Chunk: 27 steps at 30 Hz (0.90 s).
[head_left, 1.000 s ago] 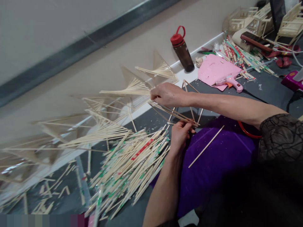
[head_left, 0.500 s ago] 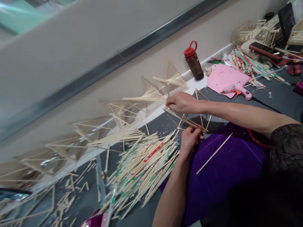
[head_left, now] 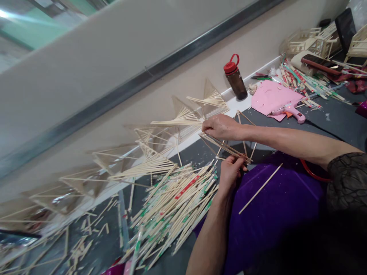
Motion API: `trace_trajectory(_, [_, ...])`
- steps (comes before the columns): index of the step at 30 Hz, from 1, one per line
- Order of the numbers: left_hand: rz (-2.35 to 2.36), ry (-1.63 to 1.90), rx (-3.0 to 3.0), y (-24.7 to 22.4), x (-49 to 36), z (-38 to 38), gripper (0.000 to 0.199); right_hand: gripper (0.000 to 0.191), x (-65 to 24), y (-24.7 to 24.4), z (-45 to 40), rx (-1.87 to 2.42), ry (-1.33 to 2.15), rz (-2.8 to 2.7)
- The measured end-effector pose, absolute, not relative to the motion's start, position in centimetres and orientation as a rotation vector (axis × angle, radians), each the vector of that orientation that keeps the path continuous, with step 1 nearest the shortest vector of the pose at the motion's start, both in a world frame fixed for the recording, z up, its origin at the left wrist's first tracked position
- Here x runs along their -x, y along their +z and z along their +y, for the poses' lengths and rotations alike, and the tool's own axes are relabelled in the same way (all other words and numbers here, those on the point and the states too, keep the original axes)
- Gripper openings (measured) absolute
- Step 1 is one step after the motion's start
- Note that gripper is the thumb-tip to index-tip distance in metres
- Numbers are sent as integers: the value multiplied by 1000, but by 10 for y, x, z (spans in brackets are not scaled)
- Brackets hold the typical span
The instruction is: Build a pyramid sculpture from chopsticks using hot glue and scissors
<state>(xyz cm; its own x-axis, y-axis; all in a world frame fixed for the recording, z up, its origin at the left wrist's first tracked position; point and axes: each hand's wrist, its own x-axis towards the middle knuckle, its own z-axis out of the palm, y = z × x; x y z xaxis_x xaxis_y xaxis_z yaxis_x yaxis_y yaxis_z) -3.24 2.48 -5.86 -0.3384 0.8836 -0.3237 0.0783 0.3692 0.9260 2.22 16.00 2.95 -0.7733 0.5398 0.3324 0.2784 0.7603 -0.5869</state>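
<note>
A stick frame (head_left: pixel 225 146) made of thin wooden sticks is held between my two hands above the dark table. My right hand (head_left: pixel 219 126) pinches its far left end, fingers closed. Lower down, my left hand (head_left: pixel 233 168) has thumb and fingers closed on its near end. Behind my right forearm, more sticks of a frame stand in a triangle (head_left: pixel 244 137). One loose stick (head_left: pixel 260 188) lies on the purple cloth (head_left: pixel 278 214) close to my left hand. The fingertips of my right hand are partly hidden.
Left of my hands lies a big pile of wrapped sticks (head_left: pixel 177 202). Finished-looking stick fans (head_left: pixel 149 166) line the wall. A red-capped bottle (head_left: pixel 236 82) stands behind. At the right are a pink glue gun (head_left: pixel 289 110), pink sheet (head_left: pixel 269 95) and phone (head_left: pixel 321 64).
The whole view has shifted slightly, with things appearing a little lower. Both hands keep their hold on the stick frame.
</note>
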Motion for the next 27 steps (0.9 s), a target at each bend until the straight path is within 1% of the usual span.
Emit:
trace_trajectory(12, [1707,1045,-904,-61,35,25,35,27,-20,26,161,602,767,-2404])
trace_trajectory(21, [1711,1048,-885,-58,32,26,35,29,-23,34,159,611,787,-2442])
trace_trajectory(24, [1715,1064,-882,-57,32,26,35,27,-24,35,159,604,761,-2472])
trace_trajectory(27, [1705,1088,-882,-57,31,27,35,25,-30,42,152,671,665,-2531])
